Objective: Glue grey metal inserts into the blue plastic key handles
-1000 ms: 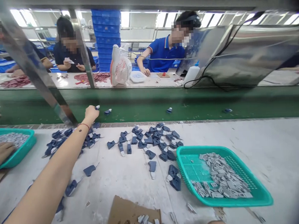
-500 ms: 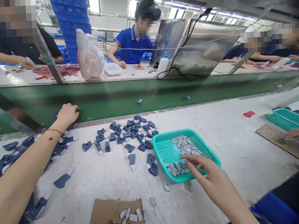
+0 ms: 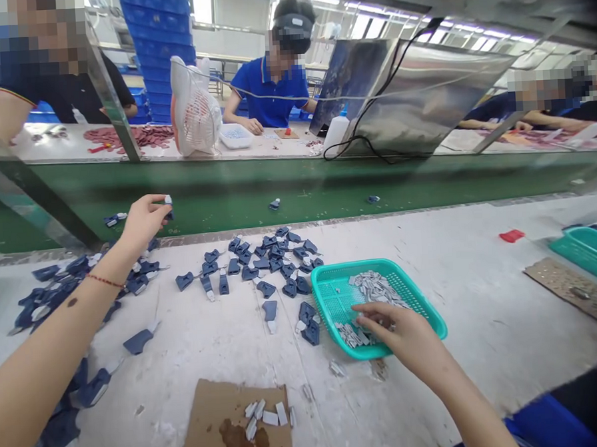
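Note:
Raised over the near edge of the green belt [image 3: 217, 194], my left hand [image 3: 151, 218] pinches a dark blue piece with a light tip [image 3: 168, 207]. My right hand [image 3: 391, 325] reaches into the turquoise basket [image 3: 326, 275], its fingers drawn together over small grey pieces [image 3: 377, 289]; whatever is between the fingertips is too small to make out. Dark blue pieces [image 3: 274, 251] lie scattered left of the basket, with a larger pile [image 3: 56, 286] beneath and beside my left forearm. Several light grey pieces [image 3: 270, 418] rest on a brown cardboard [image 3: 203, 422] at the front.
A slanted metal post [image 3: 41, 190] stands left of my left hand. Several blue pieces sit on the belt. Across it, people work beside a white bottle [image 3: 336, 131] and a white bag [image 3: 192, 112]. Another turquoise basket [image 3: 585, 252] and a cardboard [image 3: 572, 292] are at right.
My left hand has lifted slightly, and the blue piece in it now shows. My right hand's fingers have drawn closer together in the basket. The other hand at the far right has left view.

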Available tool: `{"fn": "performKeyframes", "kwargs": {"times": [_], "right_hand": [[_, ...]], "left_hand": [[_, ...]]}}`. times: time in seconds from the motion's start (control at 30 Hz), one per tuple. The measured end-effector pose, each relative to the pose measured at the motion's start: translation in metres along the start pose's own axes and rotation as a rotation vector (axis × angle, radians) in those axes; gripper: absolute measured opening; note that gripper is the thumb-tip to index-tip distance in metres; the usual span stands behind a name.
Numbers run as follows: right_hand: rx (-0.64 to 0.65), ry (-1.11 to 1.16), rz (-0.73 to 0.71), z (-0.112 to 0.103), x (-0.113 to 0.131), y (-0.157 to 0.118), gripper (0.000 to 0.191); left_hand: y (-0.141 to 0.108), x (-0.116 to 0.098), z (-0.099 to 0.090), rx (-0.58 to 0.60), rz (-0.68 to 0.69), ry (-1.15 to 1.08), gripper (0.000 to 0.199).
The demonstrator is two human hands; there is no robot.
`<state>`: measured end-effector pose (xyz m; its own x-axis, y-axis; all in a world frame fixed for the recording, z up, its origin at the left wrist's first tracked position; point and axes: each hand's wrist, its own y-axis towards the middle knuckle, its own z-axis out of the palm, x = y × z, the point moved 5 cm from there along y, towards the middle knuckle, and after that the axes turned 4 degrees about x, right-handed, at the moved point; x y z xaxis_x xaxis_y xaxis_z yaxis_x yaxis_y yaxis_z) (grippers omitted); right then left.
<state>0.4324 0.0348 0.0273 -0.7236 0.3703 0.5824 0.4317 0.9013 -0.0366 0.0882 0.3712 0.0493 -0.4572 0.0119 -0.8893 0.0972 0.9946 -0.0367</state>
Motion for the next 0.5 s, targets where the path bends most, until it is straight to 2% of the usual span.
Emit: {"fn": "performKeyframes", "kwargs": {"times": [0.13, 0.23, 0.33, 0.43, 0.5], "right_hand": [[-0.092, 0.123, -0.027, 0.005, 0.014, -0.032, 0.034], [-0.125, 0.244, -0.123, 0.029, 0.023, -0.071, 0.023], [-0.139, 0.247, -0.195, 0.060, 0.026, -0.108, 0.015], [-0.158, 0.194, -0.225, 0.080, 0.026, -0.131, 0.014], [-0.181, 0.161, -0.236, 0.084, 0.027, -0.137, 0.014]], "left_hand": [[-0.056, -0.018, 0.013, 0.126, -0.064, -0.363, 0.022], [-0.103, -0.021, 0.021, 0.255, -0.130, -0.551, 0.014], [-0.147, -0.016, 0.030, 0.407, -0.231, -0.703, 0.010], [-0.178, -0.010, 0.038, 0.565, -0.326, -0.814, 0.009], [-0.186, -0.009, 0.040, 0.610, -0.355, -0.778, 0.013]]}}
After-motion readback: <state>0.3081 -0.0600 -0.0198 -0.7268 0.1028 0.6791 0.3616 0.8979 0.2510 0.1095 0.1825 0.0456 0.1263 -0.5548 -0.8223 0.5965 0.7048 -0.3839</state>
